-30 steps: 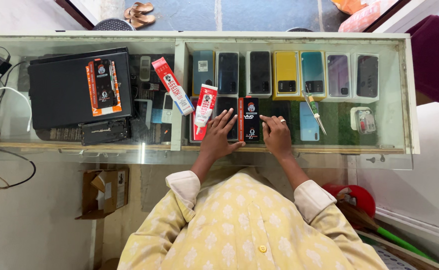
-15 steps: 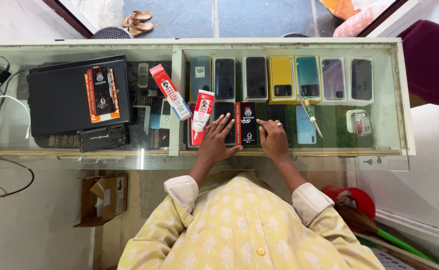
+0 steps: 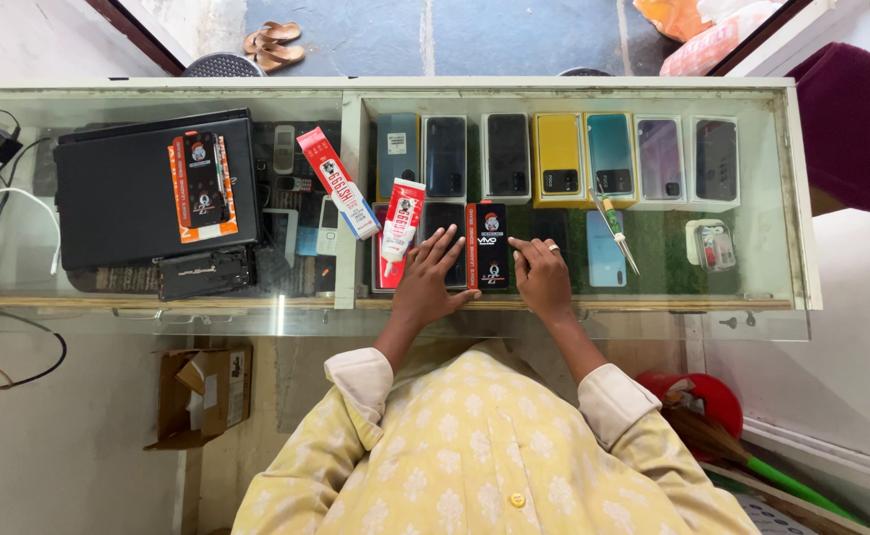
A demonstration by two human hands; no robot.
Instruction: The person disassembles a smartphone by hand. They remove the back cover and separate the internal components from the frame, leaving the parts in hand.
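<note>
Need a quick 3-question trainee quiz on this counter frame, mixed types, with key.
1. True or false: the left hand lies flat on the glass counter.
2. Which lies between the hands? A) black packet with red edges B) laptop C) sandals
3. Fill in: the right hand has a ____ on one finger.

Key: 1 true; 2 A; 3 ring

Glass counter (image 3: 752, 297) carried everything. Landmark was black packet (image 3: 489, 245), flat near front edge, mid-counter. Red-and-white tube (image 3: 400, 220) lay just left of it; red box (image 3: 338, 182) further left, tilted. Laptop (image 3: 128, 198) sat far left, orange packet (image 3: 203, 188) on top. Small screwdriver (image 3: 616, 231) lay right of black packet.
</note>
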